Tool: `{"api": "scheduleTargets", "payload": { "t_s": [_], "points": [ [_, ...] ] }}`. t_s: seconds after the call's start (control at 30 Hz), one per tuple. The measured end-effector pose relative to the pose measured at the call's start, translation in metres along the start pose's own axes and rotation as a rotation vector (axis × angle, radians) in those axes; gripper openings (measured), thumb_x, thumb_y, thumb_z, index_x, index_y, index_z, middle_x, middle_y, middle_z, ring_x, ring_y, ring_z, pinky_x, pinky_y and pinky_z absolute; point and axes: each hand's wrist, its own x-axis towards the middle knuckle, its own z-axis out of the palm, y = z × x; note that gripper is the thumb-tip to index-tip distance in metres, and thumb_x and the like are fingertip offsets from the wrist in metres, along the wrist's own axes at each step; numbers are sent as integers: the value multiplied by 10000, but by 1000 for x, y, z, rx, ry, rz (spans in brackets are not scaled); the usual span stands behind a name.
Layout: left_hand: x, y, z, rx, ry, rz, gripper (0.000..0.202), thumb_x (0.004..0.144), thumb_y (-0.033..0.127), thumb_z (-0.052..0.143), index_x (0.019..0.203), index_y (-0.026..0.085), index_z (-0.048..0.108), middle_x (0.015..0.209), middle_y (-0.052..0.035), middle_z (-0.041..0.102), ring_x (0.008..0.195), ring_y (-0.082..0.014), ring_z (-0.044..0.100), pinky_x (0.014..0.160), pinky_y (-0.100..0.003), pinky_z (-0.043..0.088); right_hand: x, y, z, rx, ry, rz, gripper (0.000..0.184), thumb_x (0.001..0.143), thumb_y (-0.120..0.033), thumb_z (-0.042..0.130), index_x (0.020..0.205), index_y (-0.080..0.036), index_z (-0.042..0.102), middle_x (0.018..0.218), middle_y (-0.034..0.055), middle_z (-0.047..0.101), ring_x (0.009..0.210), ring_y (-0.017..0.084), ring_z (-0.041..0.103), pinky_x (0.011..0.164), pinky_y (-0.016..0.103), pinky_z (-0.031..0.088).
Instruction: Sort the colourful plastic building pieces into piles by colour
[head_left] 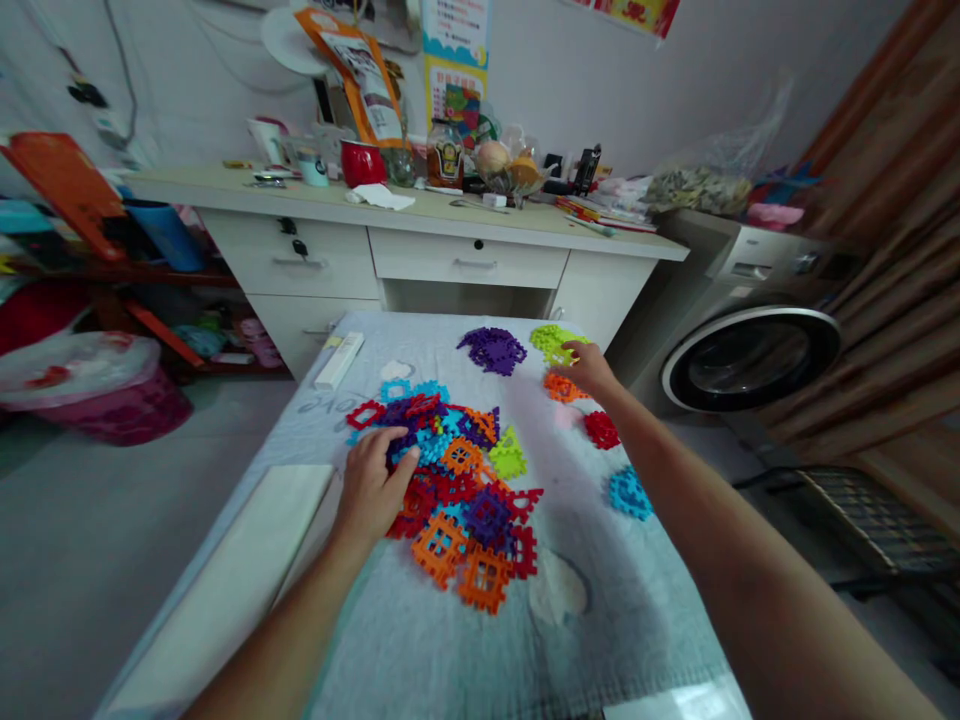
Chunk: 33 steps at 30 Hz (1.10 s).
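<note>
A mixed heap of plastic interlocking building tiles (pixel 461 457) in orange, red, purple, blue and green lies on the cloth-covered table (pixel 465 660). My left hand (pixel 375 480) rests at the heap's left side, its thumb and fingers apart over purple and red tiles. Reaching far to the right, my right hand (pixel 592 370) is over the edge of a lime-green pile (pixel 551 342) and an orange pile (pixel 564 388). Its thumb and fingers look spread; its fingertips partly cover the tiles. Sorted by colour nearby are a purple pile (pixel 493 350), a red pile (pixel 601 430) and a blue pile (pixel 630 492).
A white strip-shaped box (pixel 340 361) lies at the table's back left, and a long pale board (pixel 232 570) along the left edge. Behind stands a white desk (pixel 307 250) crowded with jars and cups. A washing machine (pixel 750 330) is at right, a pink bin (pixel 112 400) at left.
</note>
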Motion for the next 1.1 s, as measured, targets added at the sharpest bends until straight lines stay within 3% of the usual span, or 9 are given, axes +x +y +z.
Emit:
{"api": "scheduleTargets", "payload": {
  "t_s": [0.23,0.57,0.77,1.1],
  "points": [
    [-1,1,-1,4,-10,-9,351,885,461,497,1126,221,583,1157,-72,611,1127,-255,544,1023,-453,398,64,38,15,10,31,360,524,724,-288,753,1208,-132,626,989,104,659,728,154,627,655,248,497],
    [-1,2,-1,0,-9,-24,335,882,459,506,1125,240,578,1168,-72,602,1125,-261,536,1016,-471,400,104,46,38,-74,66,397,552,688,-185,738,1216,-72,622,1072,171,644,958,232,611,836,309,496],
    [-2,3,-2,1,-6,-36,340,877,454,511,1136,244,581,1176,-72,601,1134,-265,533,1015,-469,404,111,47,43,57,111,435,632,691,-174,725,1296,-92,561,1085,146,656,887,210,629,766,285,494],
    [-2,2,-2,2,-5,-17,331,877,443,515,1126,236,585,1161,-71,609,1125,-259,543,1015,-455,404,84,36,35,92,119,315,423,741,-59,517,1124,-97,692,1071,125,700,910,189,639,803,263,476]
  ]
}}
